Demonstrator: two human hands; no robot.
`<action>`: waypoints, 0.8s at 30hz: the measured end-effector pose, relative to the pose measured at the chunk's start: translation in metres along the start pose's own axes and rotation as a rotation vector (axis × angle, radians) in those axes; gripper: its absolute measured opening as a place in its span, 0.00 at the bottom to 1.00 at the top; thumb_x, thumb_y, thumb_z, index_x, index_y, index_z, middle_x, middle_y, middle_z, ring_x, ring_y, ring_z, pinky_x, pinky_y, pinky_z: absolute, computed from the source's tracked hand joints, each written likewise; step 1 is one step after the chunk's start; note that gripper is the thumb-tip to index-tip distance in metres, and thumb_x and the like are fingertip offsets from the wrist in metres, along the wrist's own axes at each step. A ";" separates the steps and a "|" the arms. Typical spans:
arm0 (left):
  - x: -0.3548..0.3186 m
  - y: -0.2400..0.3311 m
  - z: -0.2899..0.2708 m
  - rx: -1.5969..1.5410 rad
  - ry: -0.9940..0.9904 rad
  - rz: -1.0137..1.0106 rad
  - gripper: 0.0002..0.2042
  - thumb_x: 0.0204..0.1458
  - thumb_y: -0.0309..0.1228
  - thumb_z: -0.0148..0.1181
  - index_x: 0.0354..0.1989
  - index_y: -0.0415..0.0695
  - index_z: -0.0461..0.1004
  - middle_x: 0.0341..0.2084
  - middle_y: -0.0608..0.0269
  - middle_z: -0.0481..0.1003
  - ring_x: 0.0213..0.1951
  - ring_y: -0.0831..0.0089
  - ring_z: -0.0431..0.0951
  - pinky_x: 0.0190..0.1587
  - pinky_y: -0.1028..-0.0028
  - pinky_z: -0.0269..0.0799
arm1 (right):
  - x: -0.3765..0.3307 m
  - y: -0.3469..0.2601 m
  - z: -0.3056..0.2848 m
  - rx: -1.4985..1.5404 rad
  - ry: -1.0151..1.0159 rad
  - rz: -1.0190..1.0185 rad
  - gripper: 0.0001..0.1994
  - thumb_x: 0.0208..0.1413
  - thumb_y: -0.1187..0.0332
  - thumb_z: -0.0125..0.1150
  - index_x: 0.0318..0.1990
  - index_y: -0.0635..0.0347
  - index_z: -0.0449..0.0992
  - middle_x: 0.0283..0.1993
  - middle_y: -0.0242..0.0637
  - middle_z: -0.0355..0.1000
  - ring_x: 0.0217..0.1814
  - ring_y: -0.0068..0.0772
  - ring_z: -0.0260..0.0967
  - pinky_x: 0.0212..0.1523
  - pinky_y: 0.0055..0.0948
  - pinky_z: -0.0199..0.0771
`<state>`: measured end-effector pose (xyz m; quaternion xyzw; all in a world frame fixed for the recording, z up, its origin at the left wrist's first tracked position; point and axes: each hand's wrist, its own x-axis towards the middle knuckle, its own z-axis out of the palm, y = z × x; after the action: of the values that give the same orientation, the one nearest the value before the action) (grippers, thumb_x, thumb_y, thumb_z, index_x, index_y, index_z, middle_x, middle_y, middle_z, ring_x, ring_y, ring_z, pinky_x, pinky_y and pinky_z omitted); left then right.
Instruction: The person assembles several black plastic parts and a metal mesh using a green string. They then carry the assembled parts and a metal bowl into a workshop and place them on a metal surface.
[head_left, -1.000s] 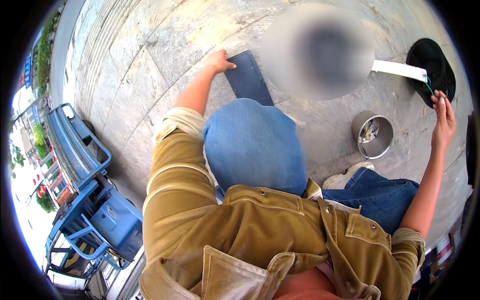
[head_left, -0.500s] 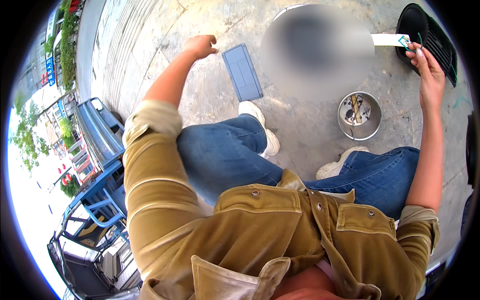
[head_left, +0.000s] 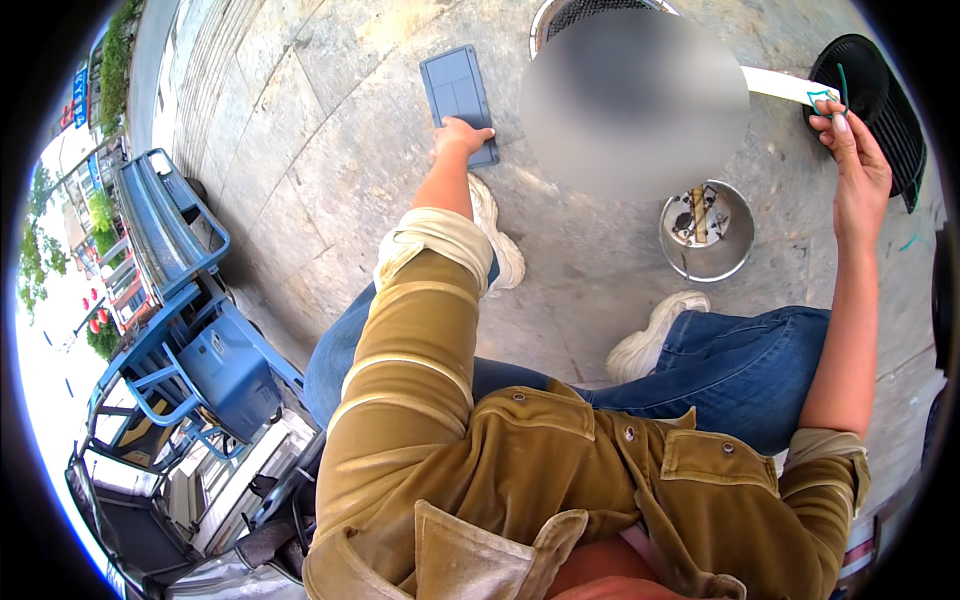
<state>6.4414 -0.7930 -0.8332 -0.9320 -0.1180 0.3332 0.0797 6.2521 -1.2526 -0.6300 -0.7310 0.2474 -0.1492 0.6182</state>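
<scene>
My left hand (head_left: 458, 140) is at the near end of a flat, blue-grey rectangular plastic panel (head_left: 455, 85) on the pavement. It spans the panel's width, thumb at the right edge and fingers at the left. My right hand (head_left: 852, 160), raised at the right, pinches the end of a flat white strip (head_left: 780, 84) between thumb and fingers. A thin green cord loops at that end. The strip's other end runs into a large blurred patch, so what it joins is hidden. A round metal pot (head_left: 740, 235) holding a yellowish stick and dark bits stands below the patch.
Behind my right hand is a black ridged plastic object (head_left: 895, 130). A round rim with dark mesh (head_left: 570, 15) shows above the blur. My white shoes (head_left: 500, 240) flank the middle ground. A blue three-wheeled vehicle (head_left: 215, 370) stands at the left.
My left hand has moved right and down from open air beside the panel onto its near end. My right hand keeps its pinch on the strip. The whole view has shifted somewhat.
</scene>
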 end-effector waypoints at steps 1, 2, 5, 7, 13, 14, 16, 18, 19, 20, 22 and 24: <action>-0.006 0.004 -0.002 -0.009 -0.027 0.001 0.51 0.29 0.56 0.63 0.56 0.32 0.47 0.50 0.39 0.60 0.53 0.53 0.63 0.53 0.65 0.60 | 0.001 0.002 0.002 0.003 -0.001 0.003 0.11 0.55 0.70 0.50 0.43 0.66 0.71 0.40 0.36 0.71 0.39 0.21 0.68 0.39 0.16 0.63; -0.009 0.004 -0.003 -0.008 -0.025 0.001 0.51 0.30 0.55 0.63 0.57 0.32 0.45 0.50 0.38 0.60 0.53 0.52 0.62 0.53 0.64 0.60 | 0.002 0.003 0.004 0.002 -0.011 -0.003 0.11 0.55 0.71 0.50 0.43 0.67 0.71 0.40 0.37 0.71 0.39 0.22 0.68 0.39 0.16 0.63; -0.021 0.008 -0.007 0.017 -0.013 -0.003 0.49 0.32 0.51 0.61 0.57 0.32 0.43 0.50 0.35 0.58 0.53 0.51 0.62 0.53 0.63 0.60 | 0.005 0.005 0.011 -0.002 -0.029 -0.013 0.11 0.55 0.71 0.50 0.43 0.67 0.71 0.40 0.37 0.71 0.39 0.22 0.68 0.39 0.16 0.63; -0.032 0.019 -0.013 0.062 -0.001 -0.010 0.45 0.34 0.46 0.60 0.57 0.32 0.44 0.50 0.34 0.58 0.53 0.50 0.61 0.53 0.63 0.60 | 0.006 0.005 0.013 -0.010 -0.022 -0.011 0.11 0.55 0.71 0.50 0.43 0.67 0.71 0.40 0.37 0.71 0.39 0.22 0.68 0.39 0.16 0.63; -0.030 -0.004 -0.049 -0.067 0.044 0.116 0.18 0.36 0.32 0.51 0.36 0.35 0.72 0.37 0.43 0.72 0.43 0.54 0.72 0.47 0.66 0.66 | 0.010 0.005 0.014 -0.010 -0.013 -0.018 0.11 0.55 0.70 0.50 0.43 0.67 0.71 0.40 0.37 0.71 0.39 0.22 0.69 0.39 0.16 0.63; -0.022 -0.022 -0.051 -0.082 0.151 0.107 0.14 0.35 0.31 0.51 0.30 0.35 0.75 0.33 0.44 0.73 0.41 0.54 0.73 0.45 0.66 0.67 | 0.011 0.003 0.015 0.000 -0.009 -0.017 0.11 0.55 0.70 0.50 0.43 0.67 0.71 0.40 0.37 0.71 0.39 0.22 0.69 0.39 0.16 0.63; -0.014 -0.043 -0.064 -0.044 0.211 0.087 0.15 0.35 0.30 0.50 0.31 0.35 0.74 0.33 0.44 0.73 0.40 0.53 0.73 0.44 0.65 0.68 | 0.013 0.000 0.015 0.006 0.012 -0.011 0.11 0.55 0.70 0.50 0.43 0.67 0.71 0.40 0.37 0.71 0.39 0.22 0.69 0.39 0.16 0.63; 0.001 -0.079 -0.063 -0.494 0.183 0.074 0.11 0.37 0.25 0.50 0.29 0.34 0.74 0.27 0.51 0.75 0.30 0.62 0.76 0.35 0.69 0.71 | 0.016 -0.001 0.016 0.040 -0.010 -0.027 0.11 0.55 0.70 0.50 0.43 0.67 0.71 0.40 0.37 0.72 0.39 0.22 0.69 0.38 0.16 0.63; 0.004 -0.086 -0.064 -0.871 0.043 0.049 0.10 0.38 0.23 0.49 0.29 0.34 0.74 0.24 0.54 0.75 0.25 0.66 0.75 0.32 0.72 0.71 | 0.016 0.000 0.015 0.053 -0.015 -0.031 0.11 0.55 0.70 0.50 0.42 0.67 0.71 0.40 0.37 0.72 0.39 0.22 0.69 0.38 0.16 0.63; -0.011 -0.065 -0.083 -1.080 -0.191 0.081 0.14 0.41 0.16 0.44 0.37 0.36 0.69 0.25 0.61 0.72 0.23 0.75 0.72 0.29 0.77 0.72 | 0.015 0.003 0.012 0.053 0.010 -0.019 0.11 0.55 0.70 0.50 0.42 0.67 0.72 0.40 0.37 0.72 0.39 0.22 0.69 0.38 0.16 0.64; -0.024 -0.055 -0.093 -1.300 -0.396 0.206 0.15 0.42 0.16 0.43 0.40 0.35 0.68 0.29 0.59 0.72 0.26 0.75 0.73 0.31 0.78 0.72 | 0.018 0.003 0.011 0.075 0.018 -0.011 0.11 0.55 0.70 0.50 0.42 0.67 0.72 0.40 0.37 0.72 0.39 0.22 0.69 0.38 0.16 0.64; -0.040 -0.035 -0.101 -1.395 -0.564 0.335 0.16 0.43 0.15 0.41 0.43 0.36 0.67 0.34 0.59 0.72 0.31 0.76 0.73 0.35 0.78 0.73 | 0.020 0.001 0.010 0.100 0.003 -0.028 0.11 0.55 0.69 0.50 0.42 0.67 0.72 0.39 0.37 0.72 0.38 0.22 0.69 0.38 0.16 0.64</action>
<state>6.4703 -0.7774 -0.7234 -0.6517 -0.1739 0.4145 -0.6109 6.2738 -1.2552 -0.6347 -0.7022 0.2304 -0.1713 0.6515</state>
